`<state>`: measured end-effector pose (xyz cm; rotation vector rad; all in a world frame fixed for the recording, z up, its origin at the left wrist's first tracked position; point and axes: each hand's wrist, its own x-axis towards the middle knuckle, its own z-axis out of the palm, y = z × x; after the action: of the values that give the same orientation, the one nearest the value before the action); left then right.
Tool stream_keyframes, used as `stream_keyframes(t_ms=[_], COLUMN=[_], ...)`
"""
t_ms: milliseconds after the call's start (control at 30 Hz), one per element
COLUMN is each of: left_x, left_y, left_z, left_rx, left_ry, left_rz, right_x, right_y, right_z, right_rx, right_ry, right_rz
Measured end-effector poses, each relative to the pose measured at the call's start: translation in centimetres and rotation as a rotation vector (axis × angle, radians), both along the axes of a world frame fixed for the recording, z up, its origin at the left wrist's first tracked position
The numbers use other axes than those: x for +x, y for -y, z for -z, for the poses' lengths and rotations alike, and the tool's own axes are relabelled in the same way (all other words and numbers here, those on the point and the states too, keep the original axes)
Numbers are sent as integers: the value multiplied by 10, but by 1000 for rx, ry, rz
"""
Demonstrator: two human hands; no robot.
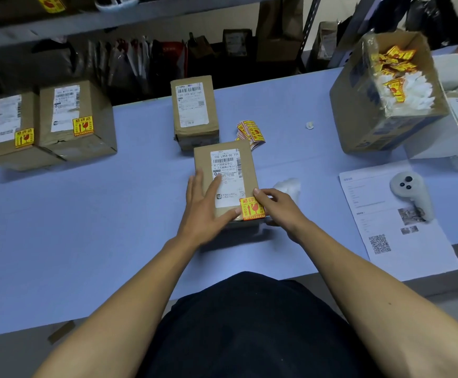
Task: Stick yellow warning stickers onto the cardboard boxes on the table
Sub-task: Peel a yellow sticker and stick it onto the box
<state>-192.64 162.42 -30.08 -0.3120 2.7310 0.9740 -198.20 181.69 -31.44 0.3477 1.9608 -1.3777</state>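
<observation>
Blue table (pixel 85 214): your flat left hand (pixel 206 211) pins the box (pixel 226 184), long axis pointing away; right hand (pixel 277 207) fingers press its near-right sticker (pixel 251 209).

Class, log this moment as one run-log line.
left hand: flat on nearest box | right hand: pressing yellow warning sticker | boxes unstickered: one

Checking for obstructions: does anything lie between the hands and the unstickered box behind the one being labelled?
Nothing visible does. The unstickered box stands directly behind the near box that both hands, left and right, rest on; the loose stickers lie to its right.
</observation>
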Motion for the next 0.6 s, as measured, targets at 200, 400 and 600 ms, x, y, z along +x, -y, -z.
stream_keyframes(t_ms=[200,400,600], left_x=[3,4,-14], left_y=[-1,2,15], left_z=[-3,-1,5], left_rx=[83,140,524], left_ry=[4,19,189], left_rz=[-36,-137,-529], right_x=[2,2,-10], right_y=[-7,-8,2], right_z=[6,1,-1], right_rx=[-30,-54,-120], right_ry=[-62,-12,18], right_rz=[-86,-89,-16])
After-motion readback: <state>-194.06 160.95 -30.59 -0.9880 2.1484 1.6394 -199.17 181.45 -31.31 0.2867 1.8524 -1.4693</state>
